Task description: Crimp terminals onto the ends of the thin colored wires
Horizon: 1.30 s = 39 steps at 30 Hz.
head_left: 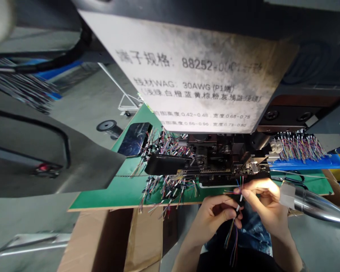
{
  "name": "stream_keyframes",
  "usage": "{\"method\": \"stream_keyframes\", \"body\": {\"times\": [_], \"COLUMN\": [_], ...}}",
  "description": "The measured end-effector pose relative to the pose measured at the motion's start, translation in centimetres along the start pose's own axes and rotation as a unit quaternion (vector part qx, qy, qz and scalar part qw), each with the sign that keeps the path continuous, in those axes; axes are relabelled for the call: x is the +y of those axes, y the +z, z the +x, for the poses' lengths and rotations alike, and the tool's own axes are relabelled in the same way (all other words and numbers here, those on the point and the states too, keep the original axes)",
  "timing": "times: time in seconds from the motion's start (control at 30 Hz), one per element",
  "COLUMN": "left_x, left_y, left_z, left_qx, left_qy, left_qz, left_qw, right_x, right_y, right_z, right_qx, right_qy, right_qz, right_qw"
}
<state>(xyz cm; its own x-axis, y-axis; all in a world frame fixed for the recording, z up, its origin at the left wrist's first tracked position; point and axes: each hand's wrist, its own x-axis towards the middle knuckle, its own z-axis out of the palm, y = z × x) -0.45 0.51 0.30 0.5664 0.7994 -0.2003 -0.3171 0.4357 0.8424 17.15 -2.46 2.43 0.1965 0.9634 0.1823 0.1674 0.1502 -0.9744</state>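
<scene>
A thin wire harness with white sleeves runs between my two hands, just in front of the crimping machine's die area. My left hand pinches its lower part, and loose coloured wire ends hang below the fingers. Higher up, the thumb and forefinger of my right hand grip the harness near its fanned-out upper wires. Those wire tips point up toward the machine; whether any touches it I cannot tell. A printed label sheet covers the machine's front above.
Tangled harnesses lie on the green tabletop, beside a dark phone. More harnesses rest on a blue tray at right. A silver lamp head stands close to my right hand. Cardboard boxes sit below the table edge.
</scene>
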Motion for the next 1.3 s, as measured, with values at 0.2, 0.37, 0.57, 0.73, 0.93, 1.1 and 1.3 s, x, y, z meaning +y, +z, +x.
{"method": "stream_keyframes", "body": {"times": [0.2, 0.37, 0.57, 0.73, 0.93, 1.1, 1.3], "left_x": [-0.1, 0.0, -0.2, 0.1, 0.6, 0.4, 0.3], "left_y": [1.1, 1.2, 1.2, 1.0, -0.3, 0.0, 0.7], "left_z": [0.7, 0.7, 0.7, 0.5, -0.3, 0.0, 0.6], "left_qx": [0.054, 0.062, 0.062, 0.058, -0.012, -0.002, 0.047], "left_qy": [0.053, 0.071, 0.071, 0.057, 0.009, 0.027, 0.091], "left_qz": [0.038, 0.043, 0.031, 0.022, -0.008, 0.013, 0.062], "left_qw": [0.996, 0.995, 0.995, 0.996, 1.0, 1.0, 0.993], "right_x": [0.2, -0.7, -0.2, 0.4, -0.4, 0.0, 0.2], "right_y": [0.9, 1.4, 1.3, 0.7, -0.7, -0.4, 0.5], "right_z": [0.5, 0.7, 0.7, 0.8, 1.1, 0.5, 0.6], "right_qx": [0.029, 0.044, 0.037, 0.029, -0.041, -0.019, 0.025], "right_qy": [0.057, 0.087, 0.068, 0.019, -0.124, 0.003, 0.06], "right_qz": [0.078, 0.11, 0.085, -0.012, -0.091, -0.001, 0.067], "right_qw": [0.995, 0.989, 0.993, 0.999, 0.987, 1.0, 0.996]}}
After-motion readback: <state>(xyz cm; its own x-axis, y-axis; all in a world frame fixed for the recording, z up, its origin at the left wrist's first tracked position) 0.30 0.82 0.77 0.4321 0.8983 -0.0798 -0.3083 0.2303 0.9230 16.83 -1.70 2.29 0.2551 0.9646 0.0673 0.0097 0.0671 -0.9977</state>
